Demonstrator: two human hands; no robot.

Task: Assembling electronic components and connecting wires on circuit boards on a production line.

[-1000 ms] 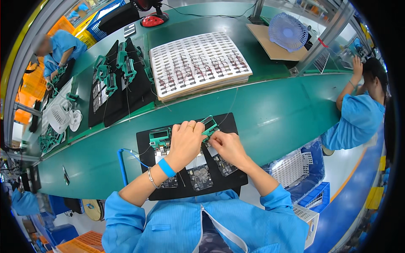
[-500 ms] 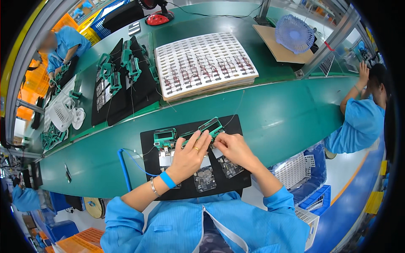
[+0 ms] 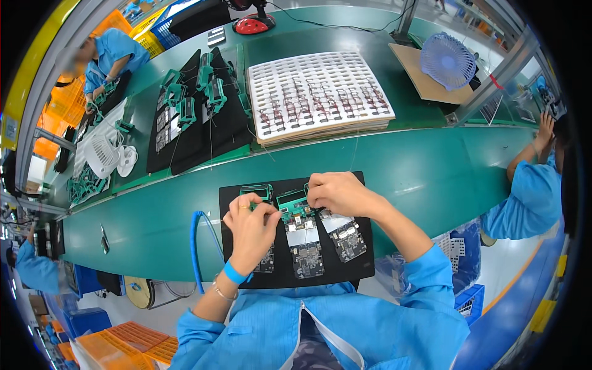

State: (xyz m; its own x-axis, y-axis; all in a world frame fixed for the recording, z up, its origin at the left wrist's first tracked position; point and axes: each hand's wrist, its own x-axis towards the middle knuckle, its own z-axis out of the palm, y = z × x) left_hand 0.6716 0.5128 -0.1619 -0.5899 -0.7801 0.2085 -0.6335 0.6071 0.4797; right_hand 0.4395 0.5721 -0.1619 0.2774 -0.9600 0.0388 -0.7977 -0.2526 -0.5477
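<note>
Overall, green counter [image 3: 419,166] runs across the whole view, its edges bowed by the lens. Next in size, black mat [image 3: 354,271] at its near edge, under both hands. Beyond it, white slotted tray [image 3: 320,92] atop a flat stack, dark and reddish leads lying in many of its slots. Farther right, pale blue round basket [image 3: 448,60] resting on a tan board [image 3: 410,65].

Right hand [image 3: 341,194]: over the upper right of the mat, fingertips bunched at the right end of the middle green frame; grip narrow, contents hidden. Left hand [image 3: 250,225]: over the mat's left side, thumb and forefinger drawn together beside the same frame's left end; cannot tell whether anything is pinched.

Three circuit boards [image 3: 308,260] lie on the mat in a row, the left one partly covered by the left hand, the right one set at a slant. Middle green frame [image 3: 293,200] sits at the middle board's far end. Smallest: blue wristband [image 3: 235,273] on the left wrist, yellowish ring [image 3: 245,206] on a left finger.
</note>
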